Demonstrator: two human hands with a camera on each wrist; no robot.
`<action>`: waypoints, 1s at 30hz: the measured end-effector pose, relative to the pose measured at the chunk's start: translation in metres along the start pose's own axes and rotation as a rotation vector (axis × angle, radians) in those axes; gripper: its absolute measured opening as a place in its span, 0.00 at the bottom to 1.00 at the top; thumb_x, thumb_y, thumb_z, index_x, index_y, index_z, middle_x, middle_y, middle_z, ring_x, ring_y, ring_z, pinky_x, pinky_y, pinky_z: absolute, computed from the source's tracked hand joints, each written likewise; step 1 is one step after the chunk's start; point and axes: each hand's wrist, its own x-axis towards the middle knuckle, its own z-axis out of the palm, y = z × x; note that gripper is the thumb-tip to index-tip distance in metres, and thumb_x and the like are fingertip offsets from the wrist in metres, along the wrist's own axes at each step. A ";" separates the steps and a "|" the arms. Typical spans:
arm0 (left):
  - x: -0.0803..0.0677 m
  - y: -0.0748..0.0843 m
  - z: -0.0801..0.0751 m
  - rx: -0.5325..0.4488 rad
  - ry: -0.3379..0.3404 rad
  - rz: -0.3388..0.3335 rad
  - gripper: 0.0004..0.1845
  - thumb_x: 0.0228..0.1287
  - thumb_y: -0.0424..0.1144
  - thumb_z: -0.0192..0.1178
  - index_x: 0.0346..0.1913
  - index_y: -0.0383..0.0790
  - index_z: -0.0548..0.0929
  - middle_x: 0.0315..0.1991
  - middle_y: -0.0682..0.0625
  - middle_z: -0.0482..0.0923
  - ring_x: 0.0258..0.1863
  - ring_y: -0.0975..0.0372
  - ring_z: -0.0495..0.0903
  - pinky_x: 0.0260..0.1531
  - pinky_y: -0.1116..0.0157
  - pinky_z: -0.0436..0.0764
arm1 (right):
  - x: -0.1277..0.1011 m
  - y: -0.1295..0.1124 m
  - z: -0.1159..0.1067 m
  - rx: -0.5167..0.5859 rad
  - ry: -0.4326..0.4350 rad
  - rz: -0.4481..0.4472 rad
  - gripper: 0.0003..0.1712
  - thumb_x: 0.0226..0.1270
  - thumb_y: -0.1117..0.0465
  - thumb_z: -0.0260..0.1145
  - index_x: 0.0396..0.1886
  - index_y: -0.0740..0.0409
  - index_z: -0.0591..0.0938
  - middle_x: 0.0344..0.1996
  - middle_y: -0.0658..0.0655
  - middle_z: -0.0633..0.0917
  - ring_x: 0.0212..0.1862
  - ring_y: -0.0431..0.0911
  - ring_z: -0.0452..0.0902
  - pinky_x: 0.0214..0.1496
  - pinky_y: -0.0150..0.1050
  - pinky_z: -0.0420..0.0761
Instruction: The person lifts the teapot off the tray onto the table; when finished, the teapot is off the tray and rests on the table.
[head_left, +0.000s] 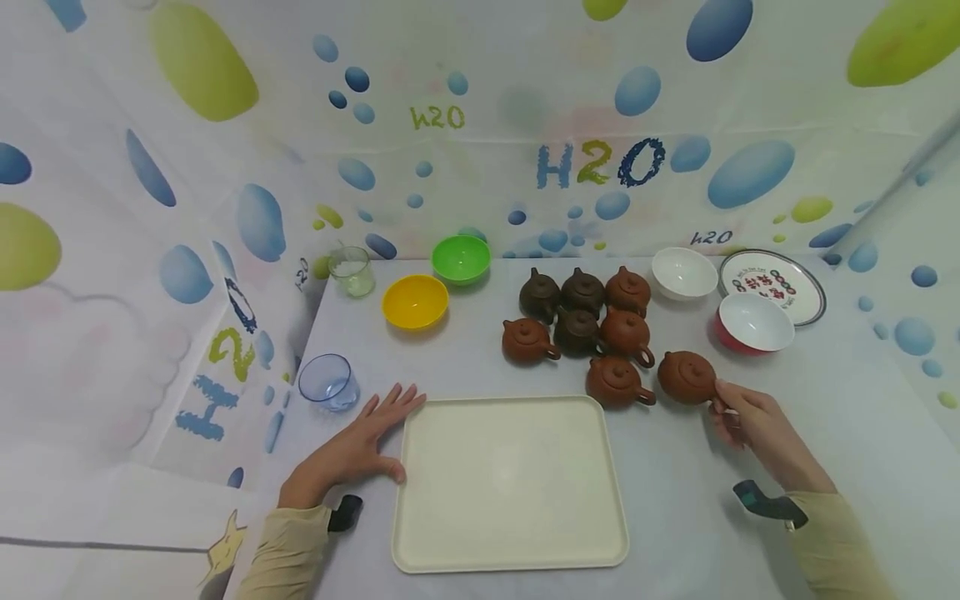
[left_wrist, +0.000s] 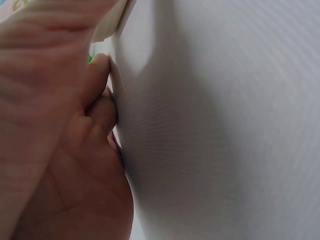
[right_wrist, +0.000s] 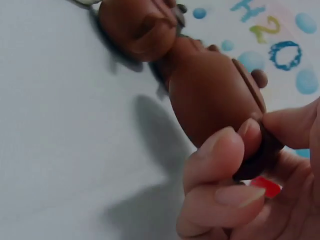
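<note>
My right hand (head_left: 750, 421) pinches the handle of a reddish-brown clay teapot (head_left: 686, 377), thumb on top and fingers curled beneath. In the right wrist view this teapot (right_wrist: 215, 97) is tilted, and its shadow falls on the cloth apart from its body. Just left of it in the head view sits another reddish-brown teapot (head_left: 617, 382). My left hand (head_left: 360, 446) lies with spread fingers at the left edge of a cream rectangular tray (head_left: 510, 483), fingertips at its upper left corner and thumb against its side. The left wrist view mostly shows my palm (left_wrist: 75, 175) over the white cloth.
Several reddish and dark brown teapots (head_left: 577, 332) stand clustered behind the tray. To the right are a white bowl (head_left: 684, 275), a red bowl (head_left: 753, 323) and a patterned plate (head_left: 806, 287). Yellow (head_left: 415, 302) and green bowls (head_left: 461, 260), a clear glass (head_left: 352, 273) and a blue glass (head_left: 328, 383) stand left.
</note>
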 end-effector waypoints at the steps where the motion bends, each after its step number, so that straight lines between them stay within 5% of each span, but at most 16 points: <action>1: 0.000 0.000 0.000 0.002 -0.003 0.003 0.67 0.39 0.52 0.84 0.85 0.45 0.61 0.87 0.39 0.50 0.88 0.36 0.42 0.83 0.29 0.36 | 0.002 0.001 0.002 -0.003 0.002 0.015 0.29 0.88 0.37 0.47 0.45 0.57 0.76 0.31 0.44 0.78 0.31 0.41 0.75 0.28 0.37 0.75; 13: 0.002 -0.003 -0.001 0.007 0.000 0.026 0.66 0.38 0.55 0.83 0.85 0.47 0.62 0.87 0.38 0.50 0.87 0.35 0.42 0.83 0.28 0.36 | 0.006 0.000 0.008 -0.076 0.010 0.021 0.31 0.86 0.35 0.48 0.44 0.60 0.75 0.33 0.47 0.79 0.29 0.42 0.76 0.29 0.36 0.77; 24: 0.000 -0.006 -0.002 0.006 -0.004 0.009 0.67 0.38 0.54 0.84 0.85 0.46 0.62 0.88 0.38 0.50 0.88 0.35 0.41 0.83 0.28 0.36 | 0.007 -0.006 0.013 -0.105 0.114 0.087 0.34 0.80 0.31 0.56 0.58 0.58 0.74 0.40 0.46 0.84 0.31 0.42 0.80 0.32 0.35 0.79; 30: 0.001 -0.006 -0.004 0.019 -0.009 0.016 0.67 0.39 0.55 0.83 0.85 0.46 0.61 0.87 0.37 0.50 0.87 0.35 0.41 0.83 0.28 0.36 | 0.003 0.002 0.012 -0.106 0.131 0.105 0.41 0.80 0.28 0.52 0.66 0.61 0.71 0.43 0.47 0.86 0.34 0.42 0.80 0.35 0.34 0.82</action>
